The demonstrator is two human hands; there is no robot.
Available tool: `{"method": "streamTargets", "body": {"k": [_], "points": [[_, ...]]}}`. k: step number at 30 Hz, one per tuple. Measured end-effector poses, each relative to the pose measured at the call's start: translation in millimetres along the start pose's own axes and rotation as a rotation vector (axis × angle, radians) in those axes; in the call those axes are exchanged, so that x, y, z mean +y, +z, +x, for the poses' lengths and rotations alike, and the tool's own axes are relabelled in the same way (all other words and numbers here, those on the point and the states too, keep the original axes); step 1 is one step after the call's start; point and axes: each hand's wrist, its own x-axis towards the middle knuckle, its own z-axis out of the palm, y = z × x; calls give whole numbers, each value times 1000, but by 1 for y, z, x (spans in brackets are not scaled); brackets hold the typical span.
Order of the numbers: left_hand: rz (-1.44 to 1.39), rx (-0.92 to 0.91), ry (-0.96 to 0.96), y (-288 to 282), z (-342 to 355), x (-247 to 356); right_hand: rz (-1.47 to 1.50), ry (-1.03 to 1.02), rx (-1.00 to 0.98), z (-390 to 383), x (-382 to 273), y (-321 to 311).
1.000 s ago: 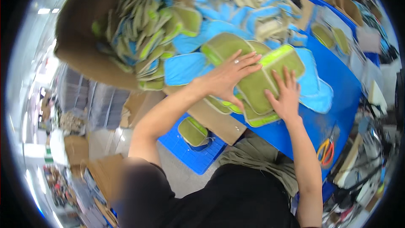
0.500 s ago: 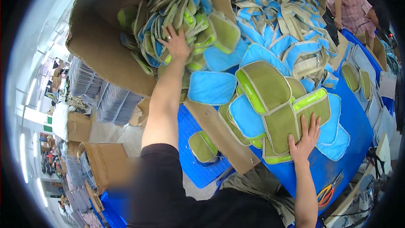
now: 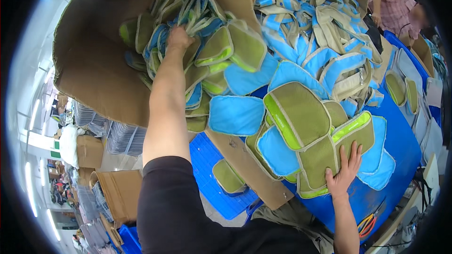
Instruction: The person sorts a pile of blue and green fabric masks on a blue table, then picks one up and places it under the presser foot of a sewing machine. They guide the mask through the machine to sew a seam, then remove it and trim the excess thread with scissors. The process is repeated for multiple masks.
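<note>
My left hand (image 3: 180, 39) is sunk into a heap of padded fabric panels (image 3: 207, 49), green mesh and blue with pale bound edges, at the mouth of a large cardboard box. Its fingers curl in among the panels, the tips hidden. My right hand (image 3: 344, 169) lies with fingers spread on overlapping green mesh panels (image 3: 300, 113) with lime strips, on the blue table (image 3: 400, 146). A blue panel (image 3: 237, 115) lies between the two hands.
Blue-and-beige fabric strips (image 3: 325, 33) are heaped behind the table. Orange-handled scissors (image 3: 369, 222) lie near its front right. Below the cardboard box (image 3: 99, 66), a blue crate (image 3: 207, 160) holds a green panel. Another person (image 3: 394, 11) is at the far right.
My left hand has pushed deeper into the heap, its fingers going from spread to curled, and the panels around it have shifted. My right hand stays on the green panels.
</note>
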Motion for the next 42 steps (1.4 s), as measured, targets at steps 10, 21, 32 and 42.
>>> {"method": "streamTargets", "body": {"k": [10,21,32,42], "points": [[-226,255,104,-7,-82,-23,16,30,18,0,-3,-3],[-535,528,527,-138,-243,87,9,40,42,-5,0,-6],[-438,270,1161,-127,-398,260,210,44,-89,-9,12,-27],[-367,15,1287,-109,-417,273,338,145,449,-27,3,-143]]}}
